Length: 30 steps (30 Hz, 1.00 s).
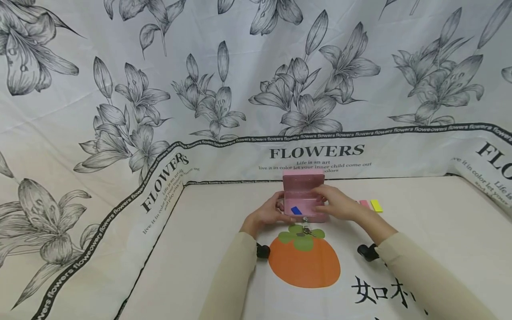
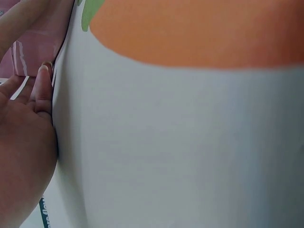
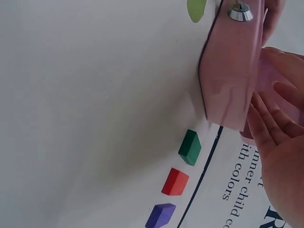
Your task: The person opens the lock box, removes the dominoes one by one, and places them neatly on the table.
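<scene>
A pink box stands with its lid raised and its front toward me. Inside its left part lies a blue block. A lock with a key sits at the box's front. My left hand grips the left side of the box, thumb near the front edge. In the left wrist view, the fingertips of that hand meet the box's pink wall. My right hand reaches over the box's right side. Its fingers lie fairly straight against the wall, and nothing shows between thumb and index finger.
To the right of the box stand a pink block and a yellow block. The right wrist view shows a green block, a red block and a purple block. A flower-printed curtain rises behind the table.
</scene>
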Tool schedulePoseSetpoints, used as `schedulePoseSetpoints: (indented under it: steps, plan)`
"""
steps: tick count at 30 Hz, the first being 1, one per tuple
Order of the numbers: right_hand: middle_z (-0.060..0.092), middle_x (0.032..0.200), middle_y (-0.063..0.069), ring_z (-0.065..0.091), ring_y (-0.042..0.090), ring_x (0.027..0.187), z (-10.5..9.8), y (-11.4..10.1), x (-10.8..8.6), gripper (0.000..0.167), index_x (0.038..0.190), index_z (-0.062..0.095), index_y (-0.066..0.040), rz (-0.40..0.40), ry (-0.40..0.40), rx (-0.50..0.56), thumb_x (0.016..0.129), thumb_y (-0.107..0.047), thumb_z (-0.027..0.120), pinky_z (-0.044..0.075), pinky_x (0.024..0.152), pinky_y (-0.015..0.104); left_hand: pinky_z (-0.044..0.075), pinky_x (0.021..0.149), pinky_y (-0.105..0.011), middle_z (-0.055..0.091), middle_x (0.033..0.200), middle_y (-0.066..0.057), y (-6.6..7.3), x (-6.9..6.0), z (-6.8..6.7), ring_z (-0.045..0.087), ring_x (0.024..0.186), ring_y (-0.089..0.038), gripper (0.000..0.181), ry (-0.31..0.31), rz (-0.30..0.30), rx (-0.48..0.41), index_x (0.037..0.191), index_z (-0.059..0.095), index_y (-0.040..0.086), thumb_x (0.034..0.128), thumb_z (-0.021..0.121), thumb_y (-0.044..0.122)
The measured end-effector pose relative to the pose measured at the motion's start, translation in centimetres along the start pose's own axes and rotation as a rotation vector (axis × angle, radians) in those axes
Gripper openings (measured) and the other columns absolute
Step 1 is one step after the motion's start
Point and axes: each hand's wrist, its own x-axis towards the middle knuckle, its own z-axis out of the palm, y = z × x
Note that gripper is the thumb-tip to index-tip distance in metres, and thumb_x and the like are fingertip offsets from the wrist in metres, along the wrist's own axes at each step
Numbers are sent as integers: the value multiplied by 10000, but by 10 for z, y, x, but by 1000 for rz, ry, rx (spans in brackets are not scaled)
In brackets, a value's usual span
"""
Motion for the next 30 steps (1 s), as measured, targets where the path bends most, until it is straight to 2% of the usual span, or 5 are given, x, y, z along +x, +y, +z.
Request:
schedulePoseSetpoints:
  steps: [4, 10, 18, 25, 30]
  plan:
    - [628, 1108, 199, 612, 309, 967, 4, 2, 7, 515, 1322, 586, 90, 10, -7, -23, 875, -72, 783, 525, 873, 487, 431, 738, -283, 537, 999, -62, 1, 0, 0, 483, 873, -158, 973, 2, 2, 9, 1547, 380, 194, 745, 919, 83]
    - [619, 1045, 209, 597, 322, 905, 9, 5, 18, 558, 1290, 601, 113, -38, -4, -59, 824, -93, 828, 521, 814, 446, 431, 750, -280, 540, 1011, -58, 1, 3, -2, 487, 886, -156, 969, -8, 4, 19, 1552, 367, 198, 757, 906, 73]
    - [646, 1061, 197, 613, 288, 887, 13, 6, 33, 618, 1320, 586, 96, 9, -78, -52, 802, -101, 861, 528, 788, 391, 438, 767, -289, 560, 1008, -69, 1, 2, -3, 507, 873, -160, 985, -15, 3, 13, 1559, 352, 203, 755, 915, 117]
    - [662, 942, 150, 588, 240, 801, 18, 7, 42, 584, 1309, 595, 109, -47, -142, -77, 808, -52, 849, 483, 710, 323, 450, 773, -292, 568, 1011, -53, 0, 1, -3, 523, 890, -160, 966, -23, -3, 16, 1544, 367, 218, 754, 914, 120]
    - [682, 964, 145, 611, 255, 838, 23, 8, 44, 526, 1274, 634, 98, -62, -154, -96, 808, -40, 836, 504, 742, 331, 449, 750, -281, 557, 1013, -54, -2, 1, -2, 513, 891, -155, 957, -26, 2, 19, 1540, 371, 211, 757, 913, 123]
